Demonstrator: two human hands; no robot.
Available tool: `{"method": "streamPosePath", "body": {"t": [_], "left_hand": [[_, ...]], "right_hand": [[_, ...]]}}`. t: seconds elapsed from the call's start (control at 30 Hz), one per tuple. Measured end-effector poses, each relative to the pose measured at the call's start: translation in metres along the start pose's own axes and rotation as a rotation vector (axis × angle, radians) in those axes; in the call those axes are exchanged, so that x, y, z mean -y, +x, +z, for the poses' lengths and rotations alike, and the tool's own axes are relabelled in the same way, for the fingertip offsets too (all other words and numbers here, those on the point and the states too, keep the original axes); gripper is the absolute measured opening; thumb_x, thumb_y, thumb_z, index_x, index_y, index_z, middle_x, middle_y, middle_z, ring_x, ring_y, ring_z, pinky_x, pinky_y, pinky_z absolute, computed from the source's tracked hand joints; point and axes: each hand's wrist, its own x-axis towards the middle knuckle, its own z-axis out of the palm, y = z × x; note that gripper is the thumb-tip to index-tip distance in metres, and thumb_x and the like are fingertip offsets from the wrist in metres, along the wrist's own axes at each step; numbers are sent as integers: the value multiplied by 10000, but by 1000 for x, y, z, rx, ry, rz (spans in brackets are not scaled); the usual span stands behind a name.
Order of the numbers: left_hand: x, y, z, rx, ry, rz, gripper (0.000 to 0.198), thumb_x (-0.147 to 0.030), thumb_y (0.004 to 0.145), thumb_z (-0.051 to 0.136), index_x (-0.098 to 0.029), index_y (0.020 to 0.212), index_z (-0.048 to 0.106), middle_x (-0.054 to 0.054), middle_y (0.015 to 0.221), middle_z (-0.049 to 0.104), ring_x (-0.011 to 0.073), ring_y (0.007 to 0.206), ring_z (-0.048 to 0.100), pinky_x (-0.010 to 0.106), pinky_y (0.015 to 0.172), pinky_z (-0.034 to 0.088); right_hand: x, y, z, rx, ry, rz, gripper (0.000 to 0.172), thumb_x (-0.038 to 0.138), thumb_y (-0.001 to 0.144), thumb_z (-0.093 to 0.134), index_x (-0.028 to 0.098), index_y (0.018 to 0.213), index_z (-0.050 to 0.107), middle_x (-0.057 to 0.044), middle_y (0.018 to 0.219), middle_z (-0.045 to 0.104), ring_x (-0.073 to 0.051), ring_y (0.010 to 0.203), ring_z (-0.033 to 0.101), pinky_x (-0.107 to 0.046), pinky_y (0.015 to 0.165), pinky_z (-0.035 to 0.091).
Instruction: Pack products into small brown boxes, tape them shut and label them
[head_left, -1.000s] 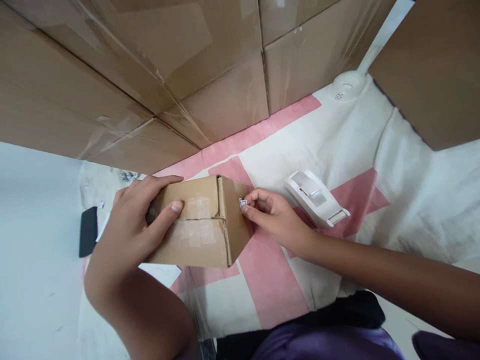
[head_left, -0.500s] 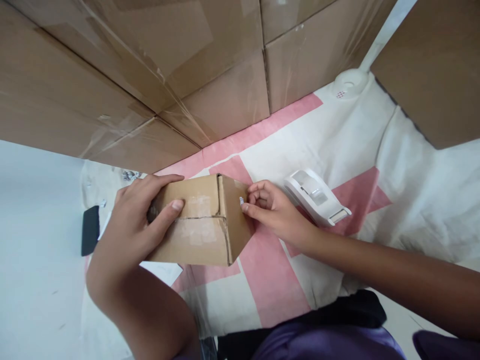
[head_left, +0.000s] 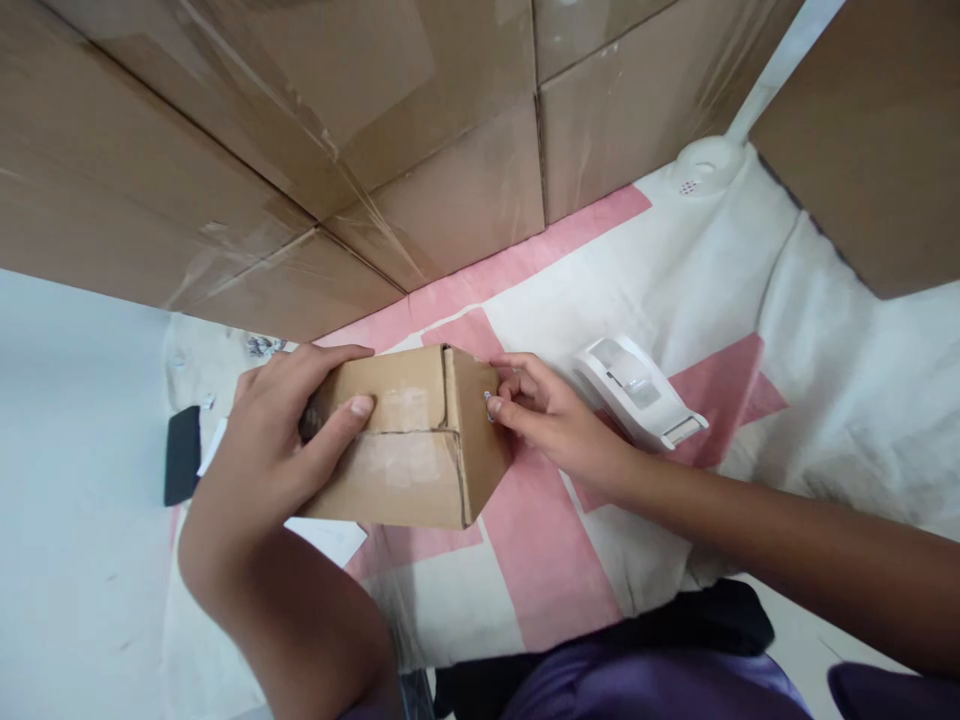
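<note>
"Lying farthest left of the small brown cardboard box (head_left: 409, 475), what's that?"

"A black, flat, rectangular object (head_left: 182, 457). Nearer the box, beyond its far left corner, sits a crumpled silvery scrap (head_left: 264, 346), too small to make out."

"And the left hand (head_left: 285, 430)?"

"Clamped over the box's left end, thumb on the taped top face, fingers over the far edge. A sheet of white paper (head_left: 334, 541) shows just on the near side, partly hidden by the forearm."

"Where's the box itself?"

"Over a pink-and-white cloth (head_left: 547, 560), in front of big brown cardboard cartons (head_left: 457, 190) with clear tape across them. I can't tell whether it rests on the cloth."

"Any writing?"

"A tiny white-and-blue label (head_left: 488, 404) is at the box's right face; its marks are too small to read."

"The right hand (head_left: 547, 415)?"

"Fingers curled, thumb tip at the label. Whether it's pinching the label or pressing it, I can't tell."

"Farther right of the box?"

"A white plastic tape dispenser (head_left: 637, 390), near that hand. Beyond, well apart from the box, stands a round white base with a stem (head_left: 709, 165), bearing small reddish dots."
</note>
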Motion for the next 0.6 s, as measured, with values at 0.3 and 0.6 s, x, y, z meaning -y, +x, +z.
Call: {"method": "streamPosePath", "body": {"t": [0.3,0.6], "left_hand": [[1,0,0,10,-5,30,293,-455,1029,441,-303,1229,592,21,1112,650,262,1062,595,419,920,383],[3,0,2,-3,-14,23,299,-462,1026,448,-300,1223,605,16,1115,661,257,1058,601,414,916,381]], "right_hand": [[-1,4,-2,3,1,44,348,371,892,668,250,1173,503,45,834,518,-117,680,472,-301,602,339],[-8,2,-1,16,45,7,413,274,819,659,253,1191,484,46,858,489,-125,735,476,-315,672,357]]}}
